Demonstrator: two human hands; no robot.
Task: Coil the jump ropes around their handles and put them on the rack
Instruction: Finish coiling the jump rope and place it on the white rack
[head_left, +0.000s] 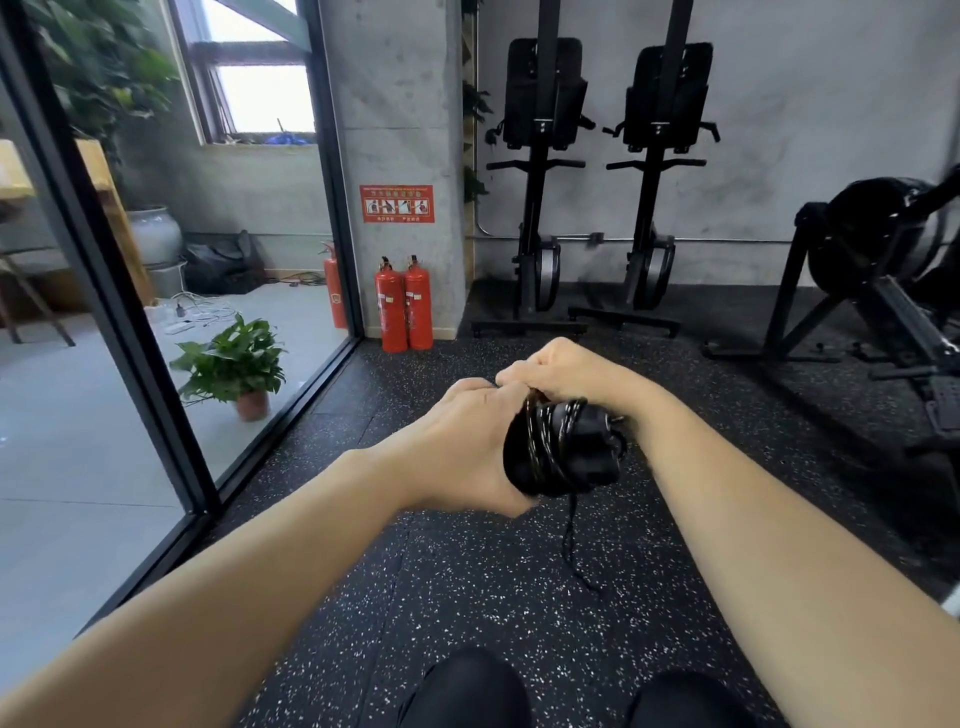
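The left hand (462, 441) grips the jump rope (566, 447), a black bundle of cord wound round its handles, sitting at that hand's 3 o'clock. The right hand (561, 366), at the bundle's 12 o'clock, curls its fingers onto the top coils. A loose end (570, 535) dangles toward 6 o'clock.
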